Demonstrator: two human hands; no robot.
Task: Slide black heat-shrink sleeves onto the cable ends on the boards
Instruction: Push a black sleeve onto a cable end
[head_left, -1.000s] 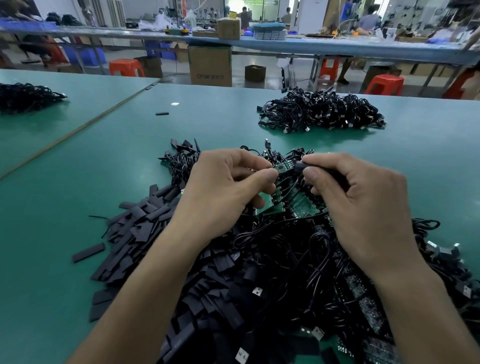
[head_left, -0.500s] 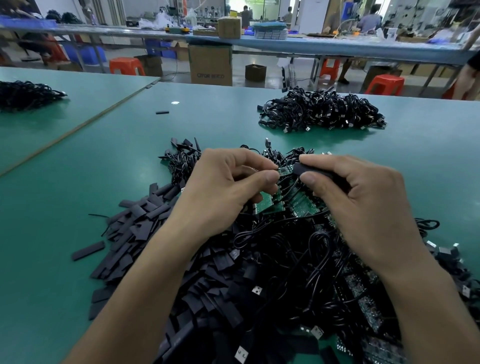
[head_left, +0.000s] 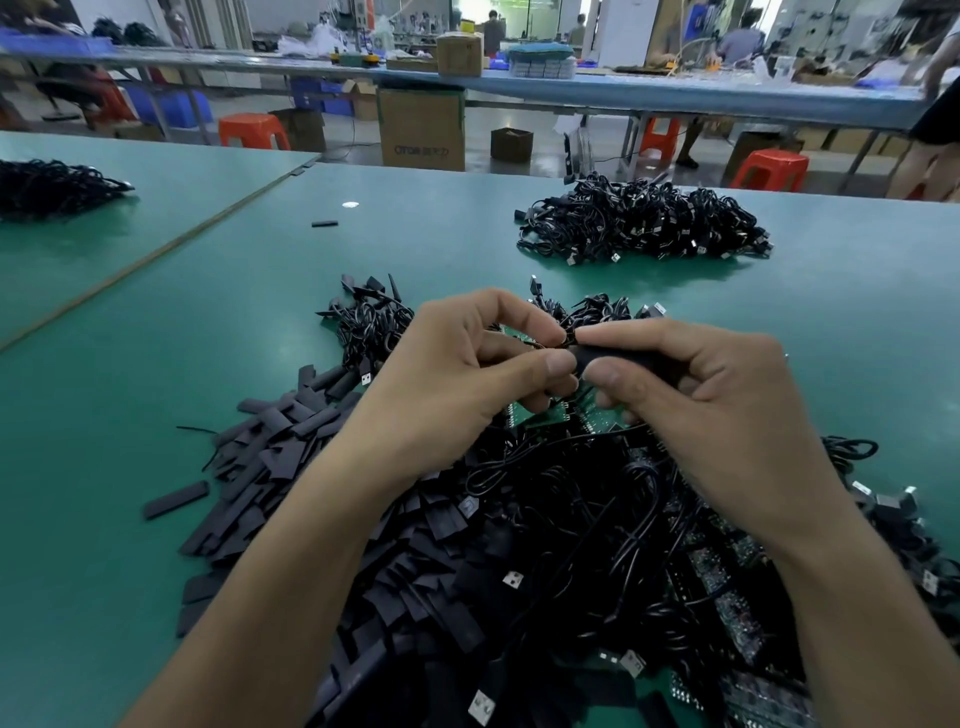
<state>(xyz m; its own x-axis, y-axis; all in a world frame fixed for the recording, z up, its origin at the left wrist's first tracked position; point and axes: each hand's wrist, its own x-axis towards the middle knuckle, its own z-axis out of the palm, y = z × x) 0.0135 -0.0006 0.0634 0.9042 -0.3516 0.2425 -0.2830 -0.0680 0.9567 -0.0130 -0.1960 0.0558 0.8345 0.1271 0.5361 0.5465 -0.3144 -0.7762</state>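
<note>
Both my hands meet over a heap of black cables and green circuit boards (head_left: 582, 415). My right hand (head_left: 696, 405) pinches a black heat-shrink sleeve (head_left: 618, 356) between thumb and fingers. My left hand (head_left: 457, 384) pinches a thin cable end on a green board, right at the sleeve's mouth. Thumb tips of both hands nearly touch. How far the sleeve sits over the cable end is hidden by my fingers. A pile of loose flat black sleeves (head_left: 280, 457) lies left of my left forearm.
The green table (head_left: 156, 364) carries a second heap of black USB cables (head_left: 639, 223) at the far right and another heap (head_left: 52, 187) at the far left. One stray sleeve (head_left: 324, 224) lies alone. Behind stand benches, cardboard boxes and orange stools.
My right hand has moved left with the sleeve, closing the gap to my left hand's fingertips. Both hands have lifted slightly.
</note>
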